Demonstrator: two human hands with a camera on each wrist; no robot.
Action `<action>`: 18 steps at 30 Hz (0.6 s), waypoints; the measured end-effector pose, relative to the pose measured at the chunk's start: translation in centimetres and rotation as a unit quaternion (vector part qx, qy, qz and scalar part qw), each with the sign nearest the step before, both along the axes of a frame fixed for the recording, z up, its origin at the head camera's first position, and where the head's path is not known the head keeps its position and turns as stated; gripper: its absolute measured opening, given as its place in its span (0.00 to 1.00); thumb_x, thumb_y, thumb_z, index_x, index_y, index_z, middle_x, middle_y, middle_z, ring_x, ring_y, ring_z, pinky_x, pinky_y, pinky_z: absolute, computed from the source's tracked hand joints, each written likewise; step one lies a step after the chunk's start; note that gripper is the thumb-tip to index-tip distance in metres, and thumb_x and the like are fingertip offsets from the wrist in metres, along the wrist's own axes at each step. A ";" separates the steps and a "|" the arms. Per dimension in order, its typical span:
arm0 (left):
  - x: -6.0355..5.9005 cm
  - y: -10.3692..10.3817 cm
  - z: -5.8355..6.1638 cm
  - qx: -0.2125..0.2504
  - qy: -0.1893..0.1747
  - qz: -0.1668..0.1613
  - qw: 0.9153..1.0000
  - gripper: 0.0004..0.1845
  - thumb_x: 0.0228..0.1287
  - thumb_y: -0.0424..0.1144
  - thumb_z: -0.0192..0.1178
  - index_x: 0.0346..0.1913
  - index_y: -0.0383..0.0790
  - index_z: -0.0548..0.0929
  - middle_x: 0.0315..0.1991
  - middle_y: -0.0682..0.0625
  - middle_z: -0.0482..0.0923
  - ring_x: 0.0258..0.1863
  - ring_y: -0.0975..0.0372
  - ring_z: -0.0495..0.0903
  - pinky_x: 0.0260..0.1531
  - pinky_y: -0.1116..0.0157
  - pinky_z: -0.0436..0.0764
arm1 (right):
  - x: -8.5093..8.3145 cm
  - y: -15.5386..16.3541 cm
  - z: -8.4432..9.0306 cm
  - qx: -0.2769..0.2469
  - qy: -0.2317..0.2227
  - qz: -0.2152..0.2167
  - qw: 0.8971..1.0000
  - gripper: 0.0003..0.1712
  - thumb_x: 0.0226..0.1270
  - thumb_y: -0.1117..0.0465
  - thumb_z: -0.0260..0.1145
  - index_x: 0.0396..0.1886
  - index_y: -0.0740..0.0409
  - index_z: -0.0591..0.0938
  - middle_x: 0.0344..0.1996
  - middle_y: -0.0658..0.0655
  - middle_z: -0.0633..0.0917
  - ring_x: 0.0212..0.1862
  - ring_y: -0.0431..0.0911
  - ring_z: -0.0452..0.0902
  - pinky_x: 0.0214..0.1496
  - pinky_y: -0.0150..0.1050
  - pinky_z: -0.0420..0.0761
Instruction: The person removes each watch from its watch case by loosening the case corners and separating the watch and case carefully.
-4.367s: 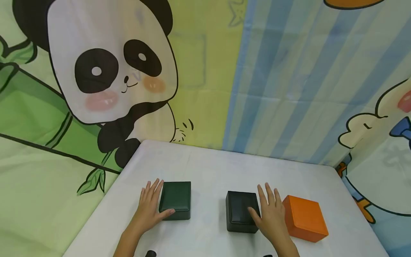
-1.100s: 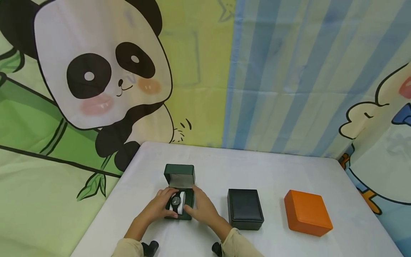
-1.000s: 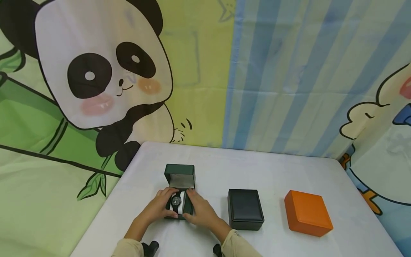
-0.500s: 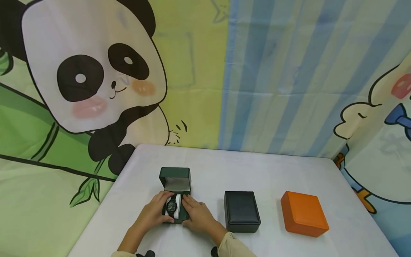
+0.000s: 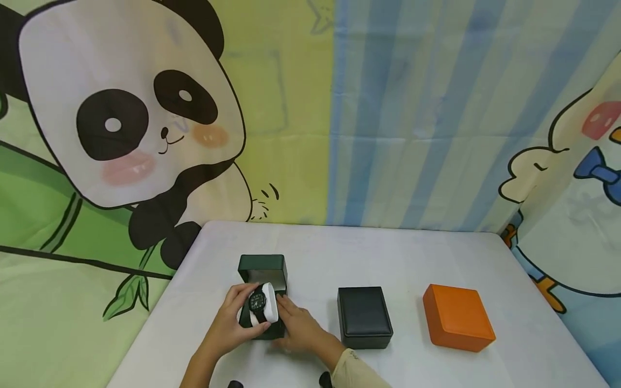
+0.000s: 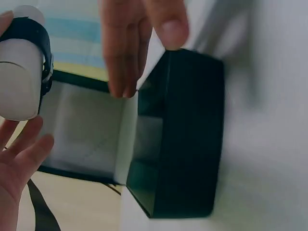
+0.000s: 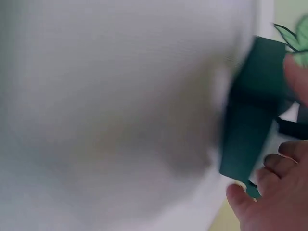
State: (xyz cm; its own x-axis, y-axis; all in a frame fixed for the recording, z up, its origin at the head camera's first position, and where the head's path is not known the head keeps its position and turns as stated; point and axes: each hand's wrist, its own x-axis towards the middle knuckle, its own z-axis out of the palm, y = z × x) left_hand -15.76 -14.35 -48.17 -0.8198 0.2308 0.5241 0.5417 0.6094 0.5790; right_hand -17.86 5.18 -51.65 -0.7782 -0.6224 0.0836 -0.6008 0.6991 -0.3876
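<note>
My left hand [image 5: 233, 323] pinches a white watch cushion [image 5: 270, 306] with a black wristwatch [image 5: 257, 302] strapped round it, raised and tilted over the green watch box [image 5: 262, 263]. The box stands on the table with its hinged lid up, the pale lining showing. In the left wrist view, the cushion [image 6: 19, 82] is clear of the box body [image 6: 192, 139], and the fingertips [image 6: 36, 142] lie at its end. My right hand [image 5: 303, 328] holds the box at its right end; in the right wrist view, thumb and fingers [image 7: 269, 180] straddle the box [image 7: 248, 120].
To the right stands a black box [image 5: 365, 315] with its lid down, and farther right an orange box [image 5: 458, 318], lid down too. A white cloth covers the table [image 5: 388, 258]. Behind it hangs a curtain [image 5: 286, 134] printed with a panda.
The green box has been opened since the earliest frame. In the last half second my left hand has lifted the watch on its cushion up out of the box, while my right hand stays at its side.
</note>
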 end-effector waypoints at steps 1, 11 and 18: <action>0.2 0.3 0.1 0.019 -0.007 -0.010 1.000 0.42 0.35 0.41 0.76 0.60 0.40 0.71 0.52 0.51 0.67 0.53 0.71 0.67 0.43 0.56 0.80 | 0.1 0.3 0.5 -0.029 -0.022 0.008 0.999 0.54 0.50 0.42 0.69 0.71 0.54 0.52 0.69 0.57 0.59 0.69 0.52 0.56 0.59 0.50 0.71; 2.4 4.1 3.4 0.120 -0.001 -0.061 0.991 0.40 0.30 0.26 0.75 0.55 0.26 0.72 0.49 0.39 0.69 0.48 0.77 0.66 0.30 0.68 0.81 | 3.0 2.8 5.7 -0.211 -0.112 -0.019 0.971 0.59 0.50 0.41 0.68 0.73 0.49 0.43 0.68 0.56 0.61 0.66 0.50 0.60 0.60 0.49 0.71; 1.7 6.0 3.7 0.159 -0.060 -0.085 0.982 0.41 0.39 0.33 0.74 0.62 0.40 0.69 0.55 0.44 0.69 0.49 0.75 0.68 0.36 0.67 0.81 | 4.2 3.9 7.4 -0.235 -0.028 -0.068 0.969 0.52 0.54 0.43 0.66 0.71 0.58 0.51 0.64 0.58 0.66 0.61 0.47 0.68 0.56 0.44 0.75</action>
